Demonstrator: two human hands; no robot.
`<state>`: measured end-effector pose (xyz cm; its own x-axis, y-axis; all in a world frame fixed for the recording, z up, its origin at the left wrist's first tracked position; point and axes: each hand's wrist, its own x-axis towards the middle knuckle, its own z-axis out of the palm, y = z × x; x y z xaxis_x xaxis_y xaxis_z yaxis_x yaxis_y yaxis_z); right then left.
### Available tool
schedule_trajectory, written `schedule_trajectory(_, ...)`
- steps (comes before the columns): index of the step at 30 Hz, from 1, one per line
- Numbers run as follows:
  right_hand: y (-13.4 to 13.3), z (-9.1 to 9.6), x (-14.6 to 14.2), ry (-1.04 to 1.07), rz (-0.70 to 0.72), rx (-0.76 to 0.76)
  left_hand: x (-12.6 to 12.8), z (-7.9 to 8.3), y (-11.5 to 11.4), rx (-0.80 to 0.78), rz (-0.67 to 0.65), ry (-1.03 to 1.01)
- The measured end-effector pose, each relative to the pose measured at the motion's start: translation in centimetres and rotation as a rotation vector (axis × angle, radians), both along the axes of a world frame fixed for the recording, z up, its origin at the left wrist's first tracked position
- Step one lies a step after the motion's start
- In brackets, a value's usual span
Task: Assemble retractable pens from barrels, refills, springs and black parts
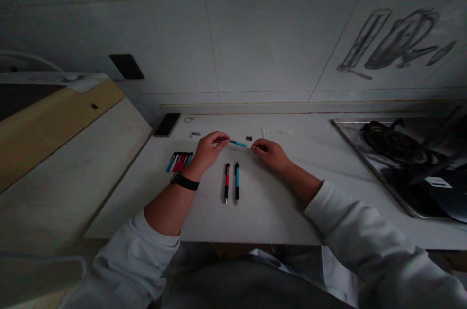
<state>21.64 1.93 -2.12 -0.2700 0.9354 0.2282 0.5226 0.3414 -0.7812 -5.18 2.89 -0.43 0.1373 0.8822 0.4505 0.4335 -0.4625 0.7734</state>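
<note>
Head view: white stone counter [277,211] runs from a pale wooden board at its left edge to a steel gas hob [401,163] sunk in at its right end. Both hands work above the counter's middle, toward the back edge. Left hand [206,151], black watch at the wrist, pinches one end of a slim blue plastic pen [239,143]; right hand [269,152] pinches the other end, fingertips closed on it. Pen is held level, just above the surface, between the hands. Judged: light, stiff, smooth barrel, a bit slippery; small parts could pop loose, so grip at the ends with fingertips, not mid-barrel. Near the left hand, a bunch of red and blue pens [180,161] lies on the counter. Nearer the front edge, a red pen [226,182] and a blue pen [237,182] lie side by side, apart. Black phone [167,124] at the back left corner. Tiny parts along the back edge, too small to tell.
</note>
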Motion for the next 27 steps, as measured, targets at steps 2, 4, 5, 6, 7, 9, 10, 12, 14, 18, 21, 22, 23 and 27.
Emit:
schedule_trajectory(2,0.0,0.3,0.2,-0.036,-0.034,0.034,-0.6,0.0,0.5,-0.029,0.016,-0.035)
schedule_trajectory(4,-0.1,0.6,0.3,-0.095,-0.047,0.071,-1.1,-0.1,1.0,-0.058,0.040,-0.043)
schedule_trajectory(5,-0.2,0.7,0.4,-0.133,-0.045,0.091,-1.3,-0.2,1.2,-0.074,0.046,-0.034)
schedule_trajectory(6,-0.2,0.8,0.5,-0.176,-0.043,0.111,-1.5,-0.2,1.2,-0.088,0.045,-0.015)
schedule_trajectory(7,-0.2,0.8,0.5,-0.220,-0.044,0.128,-1.6,-0.3,1.3,-0.100,0.038,0.011)
schedule_trajectory(9,-0.3,0.7,0.5,-0.288,-0.056,0.146,-1.7,-0.3,1.1,-0.107,0.014,0.077)
schedule_trajectory(10,-0.3,0.7,0.5,-0.311,-0.064,0.147,-1.6,-0.3,1.0,-0.102,0.001,0.113)
schedule_trajectory(12,-0.4,0.6,0.4,-0.344,-0.070,0.147,-1.5,-0.3,0.7,-0.077,-0.014,0.176)
schedule_trajectory(14,-0.4,0.6,0.3,-0.362,-0.063,0.147,-1.4,-0.1,0.5,-0.040,-0.020,0.219)
schedule_trajectory(18,-0.4,0.7,0.3,-0.369,-0.056,0.140,-1.3,0.4,0.2,0.035,-0.032,0.297)
schedule_trajectory(21,-0.4,0.7,0.5,-0.374,-0.063,0.141,-1.8,1.4,0.0,0.047,0.002,0.278)
schedule_trajectory(22,-0.3,0.6,0.5,-0.374,-0.064,0.143,-2.2,1.8,0.0,0.040,0.031,0.248)
schedule_trajectory(23,-0.3,0.6,0.5,-0.373,-0.064,0.145,-2.6,2.2,0.1,0.034,0.066,0.214)
schedule_trajectory(27,-0.1,0.3,0.6,-0.373,-0.071,0.157,-5.1,4.1,0.5,0.040,0.171,0.146)
